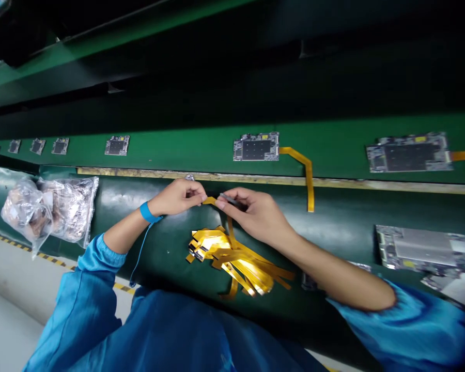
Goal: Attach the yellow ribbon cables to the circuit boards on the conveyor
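blue smock sleeves (96,289) rise from the bottom of the view to two bare hands, and a blue wrist strap (149,212) circles the left wrist, its thin cord (137,258) trailing down. the left grip (176,199) is closed, pinching one end of an amber flex cable (210,200). the right grip (251,214) is closed on a small grey strip (229,199), its fingertips meeting the cable beside the left grip. a pile of amber flex cables (236,263) lies just below both grips on the dark green worktop (352,206). (these ribbons look light, thin and floppy, easy to crease, so their stiffer end tabs seem the place to hold.) well beyond the grips, circuit boards (256,146) sit along a raised green ledge (178,152). left of the left grip lie clear plastic bags (67,209).
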Tool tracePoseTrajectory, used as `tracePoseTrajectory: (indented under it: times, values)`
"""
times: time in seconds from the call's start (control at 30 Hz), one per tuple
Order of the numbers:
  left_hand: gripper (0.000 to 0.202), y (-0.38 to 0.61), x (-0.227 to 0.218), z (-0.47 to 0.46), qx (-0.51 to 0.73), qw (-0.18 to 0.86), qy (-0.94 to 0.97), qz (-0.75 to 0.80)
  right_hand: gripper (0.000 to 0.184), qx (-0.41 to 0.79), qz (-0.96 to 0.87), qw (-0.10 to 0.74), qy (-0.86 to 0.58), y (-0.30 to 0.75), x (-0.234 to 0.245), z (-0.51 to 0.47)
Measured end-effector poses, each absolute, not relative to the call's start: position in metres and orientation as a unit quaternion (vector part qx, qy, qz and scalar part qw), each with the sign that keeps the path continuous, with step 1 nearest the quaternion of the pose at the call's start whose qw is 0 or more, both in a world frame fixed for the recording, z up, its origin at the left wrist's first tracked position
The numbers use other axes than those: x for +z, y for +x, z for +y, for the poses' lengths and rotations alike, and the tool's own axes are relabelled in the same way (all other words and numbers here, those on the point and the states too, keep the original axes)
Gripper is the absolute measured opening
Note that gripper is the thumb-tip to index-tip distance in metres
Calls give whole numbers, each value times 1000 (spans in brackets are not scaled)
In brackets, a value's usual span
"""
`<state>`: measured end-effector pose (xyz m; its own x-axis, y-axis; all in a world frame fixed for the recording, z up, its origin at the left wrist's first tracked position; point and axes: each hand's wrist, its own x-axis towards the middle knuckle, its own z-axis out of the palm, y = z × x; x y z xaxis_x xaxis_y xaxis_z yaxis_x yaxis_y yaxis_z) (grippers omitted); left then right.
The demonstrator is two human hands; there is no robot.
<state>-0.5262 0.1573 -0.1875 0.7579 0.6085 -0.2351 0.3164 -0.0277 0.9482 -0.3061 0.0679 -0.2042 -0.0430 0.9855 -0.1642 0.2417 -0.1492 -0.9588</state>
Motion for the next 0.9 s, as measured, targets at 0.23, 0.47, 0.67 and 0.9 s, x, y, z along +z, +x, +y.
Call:
tracePoseTrajectory:
  times: [0.23, 0.47, 0.67, 0.9]
  values:
    - [17, -539, -186, 166, 117, 454, 811, 350, 56, 473, -596, 331, -558, -298, -202, 97]
    - [32, -548, -180, 182, -26, 197, 947, 254, 52, 443, -603, 305, -589, -287, -213, 112]
    - [32, -541, -177, 180, -91, 136, 958, 237, 40, 413, -626, 263, -607, -288, -214, 112]
    - [23, -537, -174, 176, -100, 109, 961, 233, 30, 390, -641, 236, -618, -290, -215, 115]
